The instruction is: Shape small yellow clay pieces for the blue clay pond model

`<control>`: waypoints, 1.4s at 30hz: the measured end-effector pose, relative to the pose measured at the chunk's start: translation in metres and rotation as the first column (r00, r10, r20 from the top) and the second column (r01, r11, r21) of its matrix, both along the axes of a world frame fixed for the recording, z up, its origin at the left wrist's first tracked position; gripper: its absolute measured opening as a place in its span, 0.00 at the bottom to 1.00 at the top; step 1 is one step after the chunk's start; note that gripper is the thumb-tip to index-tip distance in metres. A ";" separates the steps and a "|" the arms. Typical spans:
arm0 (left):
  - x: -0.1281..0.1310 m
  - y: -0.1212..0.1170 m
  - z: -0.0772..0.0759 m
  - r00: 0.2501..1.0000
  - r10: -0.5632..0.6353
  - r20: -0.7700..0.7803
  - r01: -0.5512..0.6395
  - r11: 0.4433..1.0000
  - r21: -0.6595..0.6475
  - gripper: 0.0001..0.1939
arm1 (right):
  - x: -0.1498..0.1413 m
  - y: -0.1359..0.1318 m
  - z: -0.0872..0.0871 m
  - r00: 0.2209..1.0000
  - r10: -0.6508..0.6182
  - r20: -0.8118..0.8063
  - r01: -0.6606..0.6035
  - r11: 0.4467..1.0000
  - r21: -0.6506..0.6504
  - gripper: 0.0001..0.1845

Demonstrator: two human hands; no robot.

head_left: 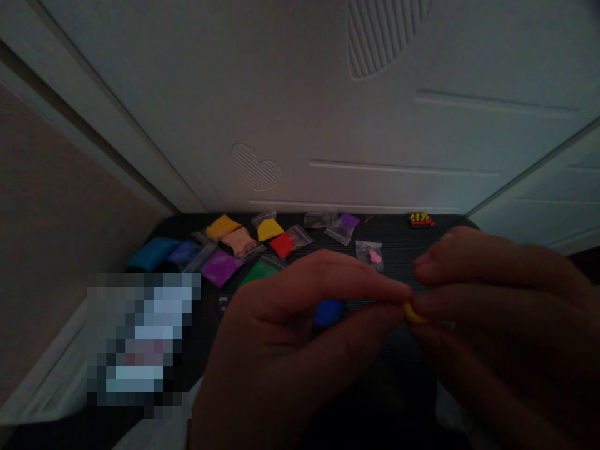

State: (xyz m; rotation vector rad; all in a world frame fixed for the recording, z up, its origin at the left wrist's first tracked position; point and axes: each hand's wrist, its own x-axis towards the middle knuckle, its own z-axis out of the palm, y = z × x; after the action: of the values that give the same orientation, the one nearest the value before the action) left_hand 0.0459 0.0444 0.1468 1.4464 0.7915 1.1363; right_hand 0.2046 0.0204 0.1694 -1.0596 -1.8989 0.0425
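Between my two hands, right of centre, is a small yellow piece of modelling clay [415,315]. My left hand [300,337] pinches it from the left with thumb and forefinger. From the right, the thumb and forefinger of my right hand [506,319] close on the same piece. The fingertips of both hands nearly meet and cover part of it. Behind my left hand lie a blue piece [328,312] and a green packet [260,271], both partly hidden.
On the dark ridged table [394,225] lie several clay bags: orange [224,227], yellow [270,229], red [282,245], purple [220,269], pink [375,256]. A small red, yellow and green model [420,220] stands far right. A pixelated device [145,337] is at left. A white panel [300,112] rises behind.
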 end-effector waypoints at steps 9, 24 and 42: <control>0.000 -0.001 -0.001 0.999 0.035 -0.038 -0.034 0.999 0.025 0.08 | 0.002 -0.003 0.000 1.000 0.026 0.017 -0.026 1.000 0.013 0.08; 0.000 -0.001 -0.001 1.000 0.001 0.028 0.000 1.000 -0.019 0.08 | 0.001 -0.001 0.000 0.995 0.092 -0.022 -0.093 0.996 -0.014 0.08; -0.002 0.000 -0.002 0.999 0.015 -0.046 -0.012 0.998 0.064 0.09 | 0.004 -0.002 -0.002 0.997 0.020 0.078 -0.019 1.000 -0.015 0.09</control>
State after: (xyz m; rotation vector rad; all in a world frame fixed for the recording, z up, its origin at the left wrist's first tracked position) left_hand 0.0440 0.0440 0.1449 1.5268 0.8053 1.1510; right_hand 0.2086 0.0184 0.1674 -1.0660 -1.9818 0.0256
